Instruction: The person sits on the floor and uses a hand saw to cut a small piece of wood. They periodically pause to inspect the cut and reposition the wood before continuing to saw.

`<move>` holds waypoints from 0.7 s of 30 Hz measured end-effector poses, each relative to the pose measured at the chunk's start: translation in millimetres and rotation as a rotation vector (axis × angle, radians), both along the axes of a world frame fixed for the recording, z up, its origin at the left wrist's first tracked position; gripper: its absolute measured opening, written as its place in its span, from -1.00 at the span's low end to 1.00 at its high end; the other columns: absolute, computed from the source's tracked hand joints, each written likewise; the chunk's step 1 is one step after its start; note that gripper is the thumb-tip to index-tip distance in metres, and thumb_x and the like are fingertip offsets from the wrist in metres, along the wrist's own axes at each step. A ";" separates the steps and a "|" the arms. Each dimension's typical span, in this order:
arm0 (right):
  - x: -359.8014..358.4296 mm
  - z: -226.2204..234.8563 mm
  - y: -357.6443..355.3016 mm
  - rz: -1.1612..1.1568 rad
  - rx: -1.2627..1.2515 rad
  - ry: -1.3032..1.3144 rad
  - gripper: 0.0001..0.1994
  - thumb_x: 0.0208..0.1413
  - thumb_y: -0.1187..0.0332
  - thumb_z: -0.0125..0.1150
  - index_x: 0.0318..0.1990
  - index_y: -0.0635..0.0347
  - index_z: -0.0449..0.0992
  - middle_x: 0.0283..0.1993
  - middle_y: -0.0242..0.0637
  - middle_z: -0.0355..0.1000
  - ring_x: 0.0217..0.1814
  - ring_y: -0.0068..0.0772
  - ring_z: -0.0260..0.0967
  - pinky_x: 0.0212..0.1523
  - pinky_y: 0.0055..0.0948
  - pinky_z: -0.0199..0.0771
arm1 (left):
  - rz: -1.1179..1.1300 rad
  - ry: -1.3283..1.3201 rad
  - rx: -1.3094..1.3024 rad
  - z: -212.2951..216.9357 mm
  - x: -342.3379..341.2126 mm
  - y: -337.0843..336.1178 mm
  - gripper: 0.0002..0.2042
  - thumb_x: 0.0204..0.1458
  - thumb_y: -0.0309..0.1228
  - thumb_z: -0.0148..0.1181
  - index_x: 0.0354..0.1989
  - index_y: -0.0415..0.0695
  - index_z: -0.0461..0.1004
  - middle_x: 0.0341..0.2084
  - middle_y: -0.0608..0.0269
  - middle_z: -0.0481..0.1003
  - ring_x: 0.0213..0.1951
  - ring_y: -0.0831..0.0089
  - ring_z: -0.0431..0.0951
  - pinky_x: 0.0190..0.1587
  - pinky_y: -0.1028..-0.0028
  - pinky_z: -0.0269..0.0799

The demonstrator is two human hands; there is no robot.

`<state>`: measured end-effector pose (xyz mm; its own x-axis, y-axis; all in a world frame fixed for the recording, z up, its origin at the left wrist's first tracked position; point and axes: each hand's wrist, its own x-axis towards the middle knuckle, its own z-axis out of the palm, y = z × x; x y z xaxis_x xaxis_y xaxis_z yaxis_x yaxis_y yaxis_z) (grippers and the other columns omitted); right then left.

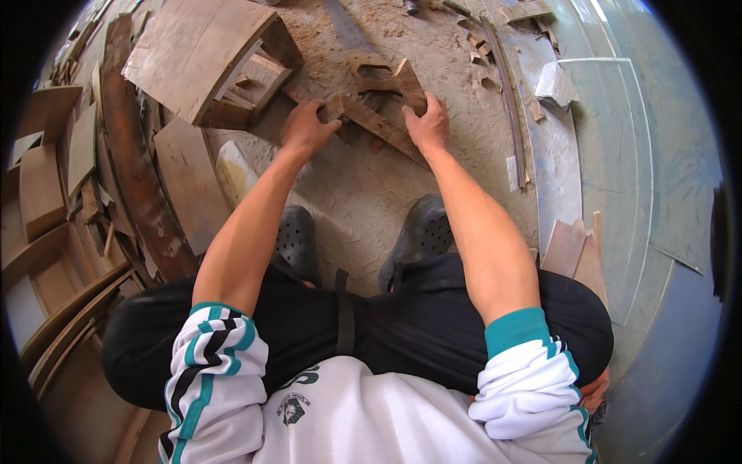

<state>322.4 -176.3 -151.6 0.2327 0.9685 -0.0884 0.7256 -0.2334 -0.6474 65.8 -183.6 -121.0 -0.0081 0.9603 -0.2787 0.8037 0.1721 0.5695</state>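
Beyond my shoes, my left hand [308, 130] closes its thumb and fingers at the left end of a flat wooden strip [382, 129], which slants down to the right along the ground. My right hand [429, 125] grips the lower end of a short wooden block [410, 83], thumb on one side and fingers on the other. Just left of that block lies a handsaw with a wooden handle [358, 62], its metal blade [345, 27] pointing away from me. Part of the strip passes close to my right hand, and its exact contact there is hard to see.
A wooden box-like frame [202, 58] stands at the far left, beside long planks [135, 147] and stacked boards [58, 271]. Glass sheets [618, 155] lie on the right, with a crumpled pale lump [556, 85] on them. Wood scraps [481, 50] are scattered far right. My dark clogs [417, 232] rest on the dusty ground.
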 end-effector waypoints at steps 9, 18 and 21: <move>0.5 -2.7 -0.8 0.022 0.069 -0.002 -0.38 0.04 0.14 0.36 0.23 0.22 0.39 0.18 0.01 0.39 0.21 0.07 0.38 0.20 -0.12 0.42 | 0.085 -0.064 0.102 16.5 1.0 -1.9 -0.38 0.00 -0.03 0.39 0.16 -0.15 0.43 0.04 -0.11 0.55 0.11 -0.02 0.54 0.12 0.19 0.42; -16.9 0.3 1.4 0.040 0.219 -0.086 -0.45 0.03 0.21 0.38 0.19 0.12 0.42 0.09 -0.11 0.42 0.16 0.00 0.39 0.13 -0.12 0.47 | 0.114 -0.166 0.185 20.5 2.1 3.8 -0.39 -0.02 -0.06 0.41 0.10 -0.18 0.37 -0.08 -0.15 0.58 -0.05 0.00 0.62 0.00 0.18 0.49; -20.1 2.8 1.4 0.032 0.220 -0.142 -0.44 0.02 0.20 0.40 0.20 0.11 0.42 0.09 -0.12 0.41 0.17 0.00 0.39 0.12 -0.11 0.47 | 0.126 -0.237 0.166 22.2 2.7 4.5 -0.37 -0.01 -0.05 0.40 0.10 -0.21 0.32 -0.13 -0.20 0.58 -0.08 -0.03 0.62 -0.02 0.17 0.49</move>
